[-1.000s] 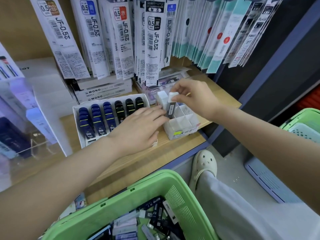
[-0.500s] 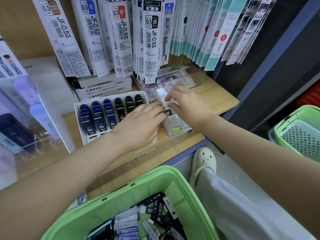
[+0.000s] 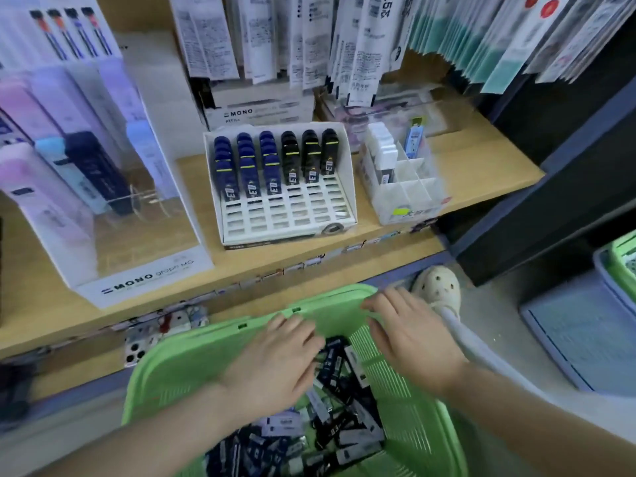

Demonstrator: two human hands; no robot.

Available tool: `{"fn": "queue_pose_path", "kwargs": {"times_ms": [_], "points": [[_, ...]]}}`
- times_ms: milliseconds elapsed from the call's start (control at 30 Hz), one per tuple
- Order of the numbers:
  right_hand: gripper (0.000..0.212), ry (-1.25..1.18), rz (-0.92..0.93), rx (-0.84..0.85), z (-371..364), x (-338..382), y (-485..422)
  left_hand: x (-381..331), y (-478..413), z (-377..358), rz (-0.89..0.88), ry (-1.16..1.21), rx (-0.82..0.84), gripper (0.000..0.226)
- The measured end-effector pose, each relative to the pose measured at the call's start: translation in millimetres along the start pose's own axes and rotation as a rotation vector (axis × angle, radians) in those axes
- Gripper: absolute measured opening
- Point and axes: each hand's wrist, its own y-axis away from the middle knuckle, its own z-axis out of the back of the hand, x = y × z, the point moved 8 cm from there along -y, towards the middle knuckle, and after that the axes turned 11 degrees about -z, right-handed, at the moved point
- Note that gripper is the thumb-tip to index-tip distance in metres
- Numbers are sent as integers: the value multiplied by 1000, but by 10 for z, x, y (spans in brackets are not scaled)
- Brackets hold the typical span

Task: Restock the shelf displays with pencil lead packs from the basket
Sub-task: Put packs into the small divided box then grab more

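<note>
A green basket (image 3: 179,366) in front of me holds several loose pencil lead packs (image 3: 330,418), dark blue, black and white. My left hand (image 3: 275,363) hovers palm down over the packs, fingers relaxed, holding nothing. My right hand (image 3: 413,335) is over the basket's right side, also empty with loose fingers. On the wooden shelf (image 3: 481,160) stands a white slotted display (image 3: 289,215) with blue and black packs in its back rows. To its right a small white divided box (image 3: 413,201) holds white-capped packs and one blue pack.
A large MONO display stand (image 3: 137,277) fills the shelf's left. Hanging refill cards (image 3: 361,46) crowd the space above the shelf. A dark upright panel (image 3: 568,166) bounds the right. A second green basket (image 3: 623,266) and my shoe (image 3: 437,287) are on the floor.
Both hands have left the small divided box on the shelf and come down over the green basket. The view has tilted downward.
</note>
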Motion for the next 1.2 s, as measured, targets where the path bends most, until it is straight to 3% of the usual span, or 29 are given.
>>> {"fn": "queue_pose_path", "kwargs": {"times_ms": [233, 333, 500, 833, 1100, 1200], "points": [[42, -121, -203, 621, -1504, 63, 420, 189, 611, -1293, 301, 334, 291, 38], [51, -131, -338, 741, -2016, -82, 527, 269, 881, -1863, 534, 620, 357, 47], [56, -219, -534, 795, -2455, -329, 735, 166, 1059, -2327, 563, 747, 389, 49], [51, -424, -813, 760, -2789, -286, 1012, -14, 885, -2532, 472, 485, 466, 53], [53, -785, -1100, 708, -2823, -270, 1002, -79, 823, -2648, 455, 475, 558, 32], [59, -695, -1028, 773, -2899, -188, 1020, -49, 857, -2624, 464, 602, 576, 21]]}}
